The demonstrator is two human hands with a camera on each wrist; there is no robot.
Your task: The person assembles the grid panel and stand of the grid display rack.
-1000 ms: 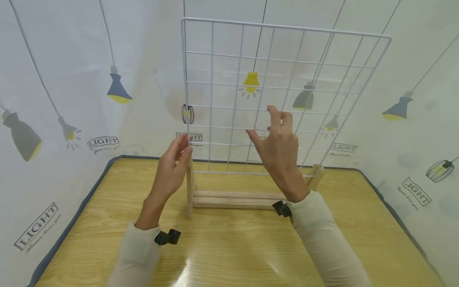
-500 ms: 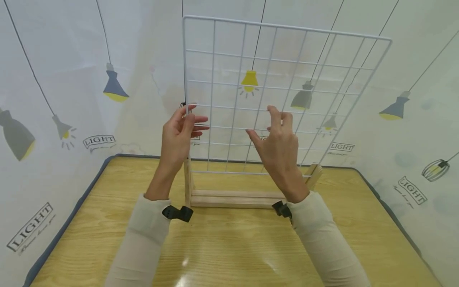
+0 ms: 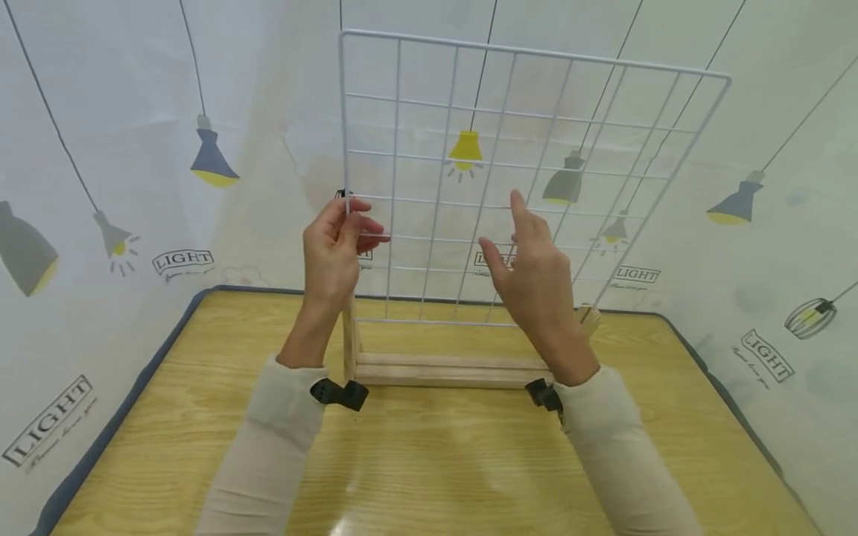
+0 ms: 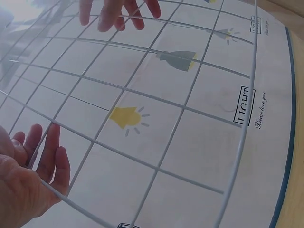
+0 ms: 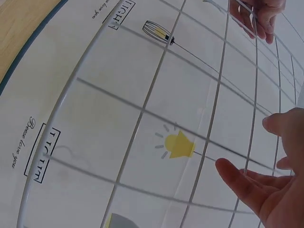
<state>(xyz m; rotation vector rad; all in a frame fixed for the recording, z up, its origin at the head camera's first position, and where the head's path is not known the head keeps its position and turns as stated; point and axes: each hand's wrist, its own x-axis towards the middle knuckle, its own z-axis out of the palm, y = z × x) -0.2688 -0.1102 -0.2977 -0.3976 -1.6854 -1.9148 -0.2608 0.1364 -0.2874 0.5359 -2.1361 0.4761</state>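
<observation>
A white wire grid panel [image 3: 536, 54] stands upright in a pale wooden stand [image 3: 449, 377] on the table. My left hand [image 3: 330, 257] holds the panel's left edge wire, thumb on the near side and fingers reaching behind. In the left wrist view, that left hand [image 4: 28, 185] curls round the edge wire. My right hand [image 3: 539, 279] is in front of the panel's lower right part, index finger extended and thumb apart, with nothing held. In the right wrist view, the right hand's fingers [image 5: 237, 183] are spread close to the wires; whether they touch is unclear.
The wood-grain table [image 3: 436, 461] has a dark blue edge along the back and sides. Behind it, a white backdrop [image 3: 268, 97] printed with lamps and "LIGHT" labels surrounds the panel. The right arm partly covers the stand's right post [image 3: 590, 320].
My left hand has risen along the panel's left edge and its fingers have closed round the wire. My right hand has shifted slightly right and down, its index finger straightening.
</observation>
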